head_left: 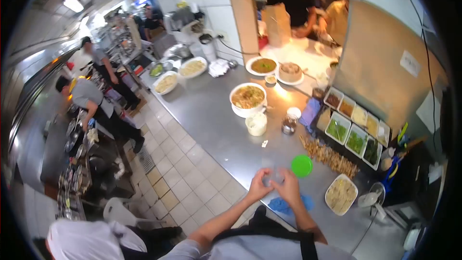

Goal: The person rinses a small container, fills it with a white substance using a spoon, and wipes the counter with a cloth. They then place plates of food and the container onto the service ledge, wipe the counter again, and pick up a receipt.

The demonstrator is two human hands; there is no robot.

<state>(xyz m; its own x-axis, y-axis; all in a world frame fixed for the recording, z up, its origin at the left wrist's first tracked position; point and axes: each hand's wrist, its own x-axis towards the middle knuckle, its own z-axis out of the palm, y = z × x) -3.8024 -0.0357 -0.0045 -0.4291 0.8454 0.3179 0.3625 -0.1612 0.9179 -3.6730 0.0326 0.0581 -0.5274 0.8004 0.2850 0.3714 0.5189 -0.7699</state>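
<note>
My left hand (260, 186) and my right hand (288, 188) meet above the front edge of the steel counter, fingers curled around a small, clear, cup-like piece of plastic (275, 177). Its exact kind is hard to make out. Just beyond my right hand lies a round green lid (301, 165). A crumpled blue cloth (284, 205) rests on the counter by my right wrist. Farther up stand a white tub (256, 123) with pale contents and a small jar (289, 125). Skewers of meat (327, 155) lie in a row to the right.
A large bowl of soup (248, 97) stands mid-counter. Trays of toppings (355, 137) and an oval dish (341, 194) are on the right. Two plates (192, 67) of pale food sit at the far left. Co-workers stand by the stove (98, 101) and behind the serving window.
</note>
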